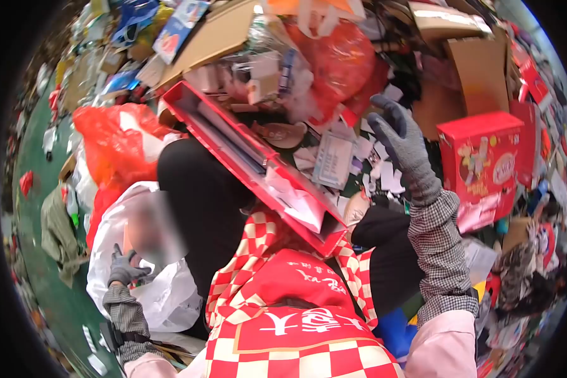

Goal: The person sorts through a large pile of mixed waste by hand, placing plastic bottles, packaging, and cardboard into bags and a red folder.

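My left hand, in a grey glove, is at the white plastic bag beside my leg, fingers apart and holding nothing I can see. My right hand, gloved the same way, is raised with its fingers spread, above a pile of paper scraps. Across my lap lies a long, narrow red box, its open side up and tilted. White papers and a dark flat piece show inside it. Neither hand touches this box. Part of the bag's contents is blurred.
A red printed carton stands to the right, near brown cardboard. Red plastic bags and a cardboard sheet lie ahead. An orange-red bag is on the left, by the green floor. Mixed waste surrounds me.
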{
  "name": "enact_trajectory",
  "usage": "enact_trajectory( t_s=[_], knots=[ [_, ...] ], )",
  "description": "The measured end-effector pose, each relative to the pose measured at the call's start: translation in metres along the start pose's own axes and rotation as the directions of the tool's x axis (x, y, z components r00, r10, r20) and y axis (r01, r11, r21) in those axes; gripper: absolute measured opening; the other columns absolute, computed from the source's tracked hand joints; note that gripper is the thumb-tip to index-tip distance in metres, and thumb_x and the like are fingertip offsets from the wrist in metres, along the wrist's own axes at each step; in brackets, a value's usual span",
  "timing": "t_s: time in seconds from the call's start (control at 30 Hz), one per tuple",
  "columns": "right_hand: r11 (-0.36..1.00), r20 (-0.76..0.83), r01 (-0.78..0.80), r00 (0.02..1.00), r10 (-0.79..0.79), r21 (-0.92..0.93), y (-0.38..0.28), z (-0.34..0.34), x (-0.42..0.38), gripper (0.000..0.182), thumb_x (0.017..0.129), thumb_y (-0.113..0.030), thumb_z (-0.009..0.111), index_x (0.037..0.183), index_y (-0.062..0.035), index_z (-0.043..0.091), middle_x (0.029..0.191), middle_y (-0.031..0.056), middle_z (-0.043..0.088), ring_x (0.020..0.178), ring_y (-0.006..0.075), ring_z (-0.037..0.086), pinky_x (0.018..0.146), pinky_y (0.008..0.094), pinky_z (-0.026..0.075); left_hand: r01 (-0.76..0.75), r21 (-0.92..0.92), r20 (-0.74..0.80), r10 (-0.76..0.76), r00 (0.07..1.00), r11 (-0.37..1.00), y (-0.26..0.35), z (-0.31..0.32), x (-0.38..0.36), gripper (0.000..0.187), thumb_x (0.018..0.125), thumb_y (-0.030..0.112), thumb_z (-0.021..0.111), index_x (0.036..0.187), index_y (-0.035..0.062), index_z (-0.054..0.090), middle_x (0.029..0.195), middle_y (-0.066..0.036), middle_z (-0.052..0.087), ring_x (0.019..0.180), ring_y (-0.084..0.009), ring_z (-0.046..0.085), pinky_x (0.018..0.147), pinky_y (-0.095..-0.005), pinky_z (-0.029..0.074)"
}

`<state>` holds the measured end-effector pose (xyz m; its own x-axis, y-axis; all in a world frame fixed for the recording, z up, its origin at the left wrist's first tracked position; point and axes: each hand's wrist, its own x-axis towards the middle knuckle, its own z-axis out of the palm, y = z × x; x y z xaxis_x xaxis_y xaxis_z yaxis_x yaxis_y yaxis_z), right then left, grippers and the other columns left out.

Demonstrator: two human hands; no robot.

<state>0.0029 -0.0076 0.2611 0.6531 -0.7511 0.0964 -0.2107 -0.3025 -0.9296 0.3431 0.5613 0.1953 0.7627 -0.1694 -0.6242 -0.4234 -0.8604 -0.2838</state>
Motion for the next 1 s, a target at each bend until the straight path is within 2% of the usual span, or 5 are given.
enact_trajectory(
  t_s=[0.23,0.3,0.33,0.67,1.0],
  knots=[
    [0.851,0.372,-0.492,0.767,0.523,-0.184,0.142,0.097,-0.118,0.093,0.066,-0.061,0.064,0.132,-0.0050,0.031,0.128,0.0222,0.038,0.115,0.0277,0.040,0.094,0.0367,0.036,-0.878,-0.471,-0.881,-0.007,0.472,0.085,0.213,-0.131,-0.065,0.050,0.089,0.014,0.050,0.135,0.0024,0.033,0.138,-0.011,0.036,0.129,-0.0190,0.030,0.106,-0.0335,0.022],
    [0.805,0.574,-0.504,0.576,0.582,-0.312,0.136,0.122,-0.142,0.108,0.064,-0.072,0.058,0.142,-0.0133,0.013,0.145,0.0227,0.010,0.136,0.0347,0.009,0.109,0.0426,0.015,-0.593,0.063,-0.892,0.313,0.328,0.802,0.260,-0.115,-0.083,0.070,0.080,0.026,0.063,0.137,0.0045,0.028,0.142,-0.014,0.028,0.132,-0.0288,0.023,0.109,-0.0413,0.012],
    [0.837,0.557,-0.458,0.628,0.543,-0.300,0.125,0.124,-0.147,0.106,0.064,-0.072,0.057,0.142,-0.0150,0.013,0.145,0.0227,0.011,0.135,0.0361,0.010,0.108,0.0446,0.016,-0.681,0.068,-0.914,0.319,0.250,0.729,0.282,-0.108,-0.087,0.074,0.076,0.025,0.068,0.136,0.0055,0.030,0.141,-0.016,0.028,0.132,-0.0335,0.023,0.108,-0.0447,0.014],
    [0.790,0.501,0.047,0.796,0.340,-0.611,0.050,0.129,-0.137,0.065,0.083,-0.047,0.047,0.134,-0.0099,0.032,0.100,0.0179,0.057,0.086,0.0316,0.061,0.066,0.0458,0.049,-0.864,-0.120,-0.944,0.213,0.251,0.488,0.356,-0.071,-0.034,0.077,0.074,0.020,0.071,0.135,0.0032,0.028,0.138,-0.016,0.032,0.131,-0.0336,0.022,0.106,-0.0433,0.020],
    [0.846,0.272,0.201,0.960,-0.070,-0.493,0.065,0.113,-0.147,0.046,0.084,-0.031,0.050,0.122,-0.0059,0.045,0.093,0.0099,0.060,0.079,0.0245,0.062,0.065,0.0385,0.049,-0.390,-0.921,-0.375,0.293,0.880,-0.007,0.341,-0.047,0.030,0.047,0.074,0.006,0.065,0.117,0.0003,0.045,0.093,-0.009,0.059,0.079,-0.0165,0.059,0.069,-0.0269,0.049]
  ],
)
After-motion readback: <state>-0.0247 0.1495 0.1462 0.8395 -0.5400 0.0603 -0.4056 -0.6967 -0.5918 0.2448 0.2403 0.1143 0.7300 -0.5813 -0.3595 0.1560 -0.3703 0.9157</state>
